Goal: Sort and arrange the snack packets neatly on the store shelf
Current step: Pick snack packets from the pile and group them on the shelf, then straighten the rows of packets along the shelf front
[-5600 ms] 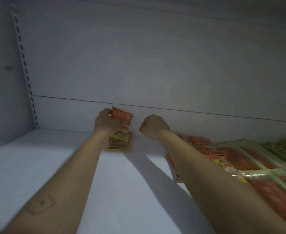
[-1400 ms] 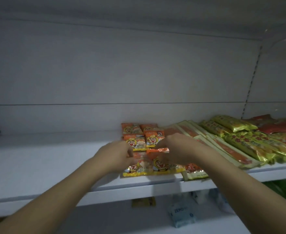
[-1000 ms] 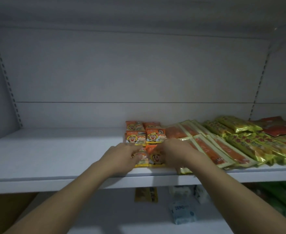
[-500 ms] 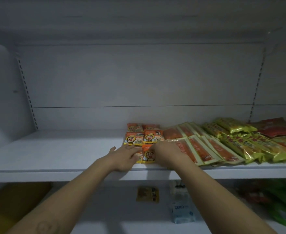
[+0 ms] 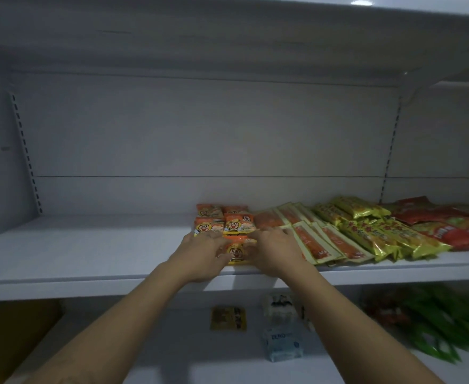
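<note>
Within the last second or so the fingers have uncurled. Both hands were bunched over the front packets near the shelf's lip, and now they lie flat. The left hand [image 5: 200,253] rests with straight fingers along the left side of the front packet [image 5: 236,252], and the right hand [image 5: 277,250] is spread against its right side. Neither grips anything. The packet sits between the two hands, drawn back from the edge of the shelf [image 5: 89,250] and butted against the small orange packets [image 5: 225,223] just beyond the fingertips. Long orange sachets [image 5: 319,239] lie just right of the right hand. I judge this column squared off, leaving the hands free for the next packets.
</note>
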Tool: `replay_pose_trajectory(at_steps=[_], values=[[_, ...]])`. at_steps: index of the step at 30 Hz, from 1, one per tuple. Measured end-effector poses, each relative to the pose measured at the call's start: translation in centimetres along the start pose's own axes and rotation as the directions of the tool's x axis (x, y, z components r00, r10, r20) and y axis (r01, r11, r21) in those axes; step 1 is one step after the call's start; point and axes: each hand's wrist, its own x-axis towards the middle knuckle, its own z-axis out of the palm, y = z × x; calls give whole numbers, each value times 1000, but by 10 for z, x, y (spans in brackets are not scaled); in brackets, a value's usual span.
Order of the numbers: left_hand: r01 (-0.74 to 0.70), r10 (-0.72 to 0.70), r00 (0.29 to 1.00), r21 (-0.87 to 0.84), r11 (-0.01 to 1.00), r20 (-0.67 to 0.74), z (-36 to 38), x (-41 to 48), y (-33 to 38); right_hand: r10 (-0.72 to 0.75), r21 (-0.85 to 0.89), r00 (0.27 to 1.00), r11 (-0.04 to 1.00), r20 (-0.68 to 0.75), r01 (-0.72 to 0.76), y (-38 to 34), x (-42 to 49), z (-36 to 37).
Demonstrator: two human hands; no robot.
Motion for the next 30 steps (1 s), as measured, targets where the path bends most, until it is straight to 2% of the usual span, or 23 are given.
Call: replay_pose_trajectory(at_steps=[4,11,17,22,30], values=[[-46,46,999,11,999,-6,2,1,4,60,-69,997,996,47,-57,14,-3,-5],[-115,115,993,10,993,-6,4,9,6,151,-79,980,987,126,-141,26,-9,-5],[-131,127,988,-56,990,-83,-5,16,-3,184,-43,982,982,34,-182,28,-8,-14],[-171,155,977,-98,981,-148,-3,15,-6,207,-49,978,977,36,-205,27,-11,-12],[-161,147,979,-92,983,-144,-10,9,3,192,-4,980,981,55,-193,20,-15,-16]])
